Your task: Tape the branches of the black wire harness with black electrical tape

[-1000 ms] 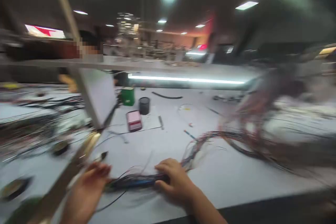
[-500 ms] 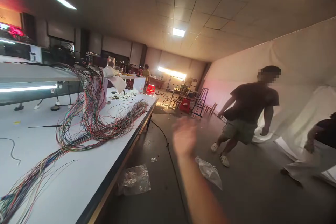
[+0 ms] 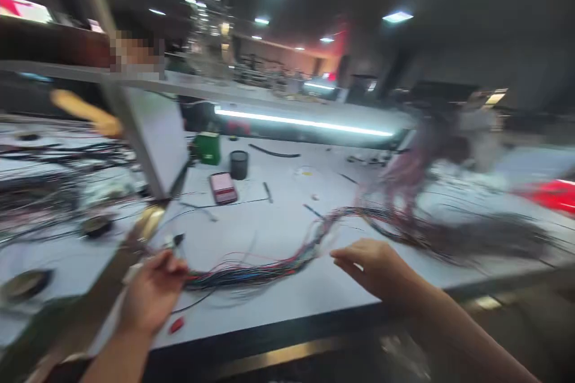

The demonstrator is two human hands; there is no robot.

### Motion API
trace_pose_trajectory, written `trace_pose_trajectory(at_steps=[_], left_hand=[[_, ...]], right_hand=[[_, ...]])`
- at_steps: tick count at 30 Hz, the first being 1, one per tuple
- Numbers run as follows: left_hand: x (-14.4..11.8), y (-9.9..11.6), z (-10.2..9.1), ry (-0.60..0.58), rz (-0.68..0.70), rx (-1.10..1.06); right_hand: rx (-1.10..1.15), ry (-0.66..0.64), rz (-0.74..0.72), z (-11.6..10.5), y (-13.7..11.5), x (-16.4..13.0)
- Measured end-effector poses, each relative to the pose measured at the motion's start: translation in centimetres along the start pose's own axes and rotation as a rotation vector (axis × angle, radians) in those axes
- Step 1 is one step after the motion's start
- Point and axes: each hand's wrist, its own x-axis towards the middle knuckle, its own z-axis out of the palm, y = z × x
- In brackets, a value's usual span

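Note:
A long bundle of thin coloured wires [image 3: 260, 275] runs across the white table, bending up and away to the right. At its left end, my left hand [image 3: 153, 293] has its fingers curled, and the bundle comes out from beside them. A small black and white piece [image 3: 177, 240] shows just above those fingertips; whether the hand touches it I cannot tell. Over the table to the right of the bundle's bend is my right hand [image 3: 371, 263], fingers stretched out together and pointing left, with nothing seen in them. Motion blurs much of the view.
A black cup [image 3: 239, 164], a green box [image 3: 207, 148] and a pink-faced device [image 3: 223, 188] stand behind the bundle. A lit tube [image 3: 305, 122] hangs under the shelf. Left of a slanted post [image 3: 135, 131], a person's arm [image 3: 85, 112] reaches over more wires. A red scrap [image 3: 176, 325] lies near the table edge.
The view has swung left from the aisle to the table. My left hand has come into view at the bundle; my right hand is now over the table instead of the floor.

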Motion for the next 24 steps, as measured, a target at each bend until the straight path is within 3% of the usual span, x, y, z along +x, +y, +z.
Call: trace_pose_trajectory(at_steps=[2, 5, 9, 12, 15, 19, 24], left_hand=[[-0.7, 0.5, -1.4, -0.046, 0.01, -0.051], [-0.1, -0.6, -1.6, -0.101, 0.049, -0.039], [0.1, -1.8, -1.9, -0.139, 0.081, 0.008], [-0.2, -1.8, -2.1, -0.139, 0.067, 0.029], [0.2, -1.5, -1.8, -0.108, 0.035, 0.032], [1.1, -1.2, -1.3, -0.084, -0.002, 0.024], [1.4, -1.2, -1.5, -0.09, -0.032, 0.026]], right_hand=[[0.111, -0.134, -0.205, 6.1, -1.7, 4.9], [0.24, -0.114, -0.378, 12.5, -5.7, 9.9], [0.434, -0.027, -0.238, 17.8, -9.7, 14.2], [0.478, 0.03, -0.094, 19.8, -9.9, 17.5], [0.337, 0.131, 0.092, 20.6, -7.9, 21.8], [0.129, -0.04, 0.333, 21.1, -5.9, 28.0], [0.023, -0.191, 0.412, 22.6, -6.7, 32.4]])
